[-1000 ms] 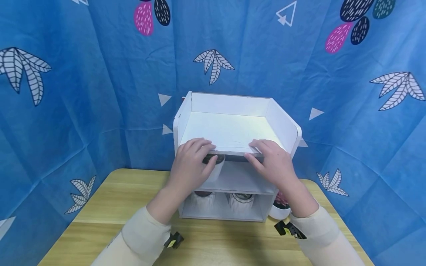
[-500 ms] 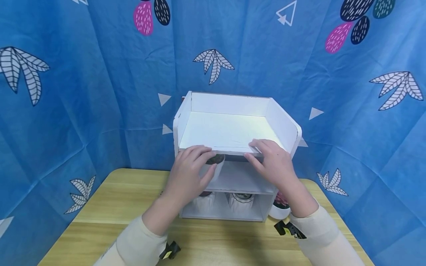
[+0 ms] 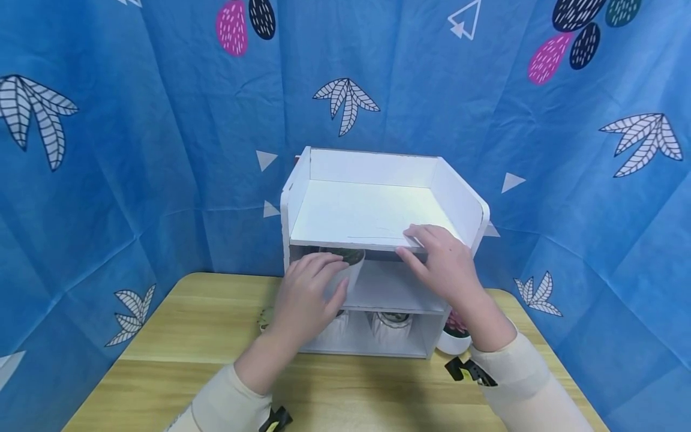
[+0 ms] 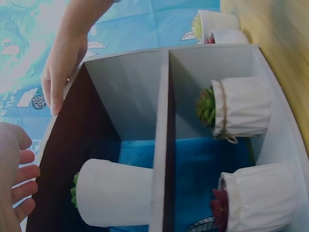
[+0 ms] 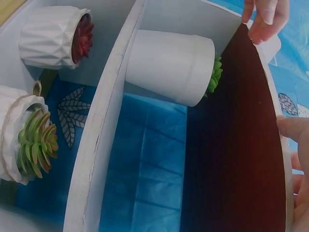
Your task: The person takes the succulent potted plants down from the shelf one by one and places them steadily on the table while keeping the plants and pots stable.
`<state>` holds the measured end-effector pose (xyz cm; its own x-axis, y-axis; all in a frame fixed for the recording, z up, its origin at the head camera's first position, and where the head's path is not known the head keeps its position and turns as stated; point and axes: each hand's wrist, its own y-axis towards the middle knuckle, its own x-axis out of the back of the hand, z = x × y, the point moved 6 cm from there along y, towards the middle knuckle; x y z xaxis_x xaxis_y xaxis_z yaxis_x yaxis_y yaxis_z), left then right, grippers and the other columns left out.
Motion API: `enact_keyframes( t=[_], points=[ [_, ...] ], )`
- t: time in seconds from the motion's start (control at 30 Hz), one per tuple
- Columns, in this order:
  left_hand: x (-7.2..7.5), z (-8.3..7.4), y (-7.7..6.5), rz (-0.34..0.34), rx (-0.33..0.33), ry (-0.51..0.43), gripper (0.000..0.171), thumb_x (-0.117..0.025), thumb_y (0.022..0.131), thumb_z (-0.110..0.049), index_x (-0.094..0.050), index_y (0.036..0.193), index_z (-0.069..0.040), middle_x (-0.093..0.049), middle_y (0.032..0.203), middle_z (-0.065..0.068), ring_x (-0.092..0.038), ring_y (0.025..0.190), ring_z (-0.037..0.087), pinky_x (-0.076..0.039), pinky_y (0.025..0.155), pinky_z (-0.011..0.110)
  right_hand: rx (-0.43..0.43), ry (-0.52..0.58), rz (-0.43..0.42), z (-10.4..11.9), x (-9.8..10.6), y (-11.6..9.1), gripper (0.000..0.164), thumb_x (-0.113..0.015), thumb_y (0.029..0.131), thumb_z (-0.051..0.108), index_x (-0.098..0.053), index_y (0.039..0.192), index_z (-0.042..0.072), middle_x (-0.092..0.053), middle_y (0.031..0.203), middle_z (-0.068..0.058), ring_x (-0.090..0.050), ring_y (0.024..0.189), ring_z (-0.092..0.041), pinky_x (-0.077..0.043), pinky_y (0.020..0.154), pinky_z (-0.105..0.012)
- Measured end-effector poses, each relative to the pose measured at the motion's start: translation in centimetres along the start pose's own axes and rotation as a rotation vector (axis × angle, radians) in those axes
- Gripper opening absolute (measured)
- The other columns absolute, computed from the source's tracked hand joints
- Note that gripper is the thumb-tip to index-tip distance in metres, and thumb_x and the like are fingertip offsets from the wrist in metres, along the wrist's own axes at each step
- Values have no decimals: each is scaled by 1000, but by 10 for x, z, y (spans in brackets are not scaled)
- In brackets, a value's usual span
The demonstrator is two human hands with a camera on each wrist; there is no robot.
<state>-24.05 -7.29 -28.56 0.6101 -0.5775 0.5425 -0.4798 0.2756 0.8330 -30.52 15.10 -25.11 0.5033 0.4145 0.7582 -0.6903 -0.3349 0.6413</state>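
A white tabletop shelf (image 3: 372,210) stands on the wooden table. My right hand (image 3: 445,261) holds the front edge of its top board, fingers above and thumb against the front. My left hand (image 3: 308,294) hangs apart from the board, before the shelf's left side, fingers loosely bent and holding nothing. Behind it, on the middle level, stands a smooth white pot (image 5: 169,63) with a green succulent. On the bottom level sit a twine-tied white pot (image 4: 244,106) with a green succulent and a ridged white pot (image 5: 48,36) with a red one.
A white pot with a pink plant (image 3: 454,342) stands on the table just right of the shelf. Left of it, partly behind my left hand, shows a small pale plant (image 3: 264,318). A blue patterned cloth (image 3: 216,150) hangs behind the wooden table (image 3: 178,336).
My left hand has let go of the top board's front edge and moved down and away from it. The right hand and the shelf have stayed in place.
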Motion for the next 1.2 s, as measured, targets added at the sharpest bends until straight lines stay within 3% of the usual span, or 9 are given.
enact_keyframes(
  t=[0.23, 0.5, 0.97, 1.2],
  points=[
    [-6, 5, -7, -13, 22, 0, 23, -67, 92, -22, -73, 111, -10, -69, 117, 5, -60, 114, 26, -49, 95, 43, 5, -1, -6, 1, 0, 1, 47, -71, 92, 42, -66, 127, 12, -65, 131, -12, -57, 125, -33, -49, 97, -57],
    [-17, 12, -12, 12, 91, 8, 27, -67, 92, -22, -71, 115, -9, -67, 122, 8, -58, 117, 27, -46, 102, 44, 4, -8, -3, 1, 1, 0, 49, -69, 93, 45, -66, 128, 12, -64, 131, -12, -57, 125, -33, -48, 98, -57],
    [-34, 28, -20, 38, 290, -30, 39, -65, 94, -25, -63, 126, -2, -61, 129, 14, -54, 121, 33, -44, 104, 47, 11, -5, -20, 1, 1, 0, 47, -70, 92, 44, -67, 126, 11, -66, 130, -12, -58, 124, -33, -49, 98, -56],
    [-40, 34, -19, 45, 351, -41, 43, -66, 94, -27, -60, 128, -1, -60, 127, 17, -56, 116, 36, -48, 98, 47, 13, -7, -20, 2, 0, 0, 48, -69, 92, 45, -66, 126, 12, -65, 130, -12, -58, 124, -33, -49, 98, -56]
  ],
)
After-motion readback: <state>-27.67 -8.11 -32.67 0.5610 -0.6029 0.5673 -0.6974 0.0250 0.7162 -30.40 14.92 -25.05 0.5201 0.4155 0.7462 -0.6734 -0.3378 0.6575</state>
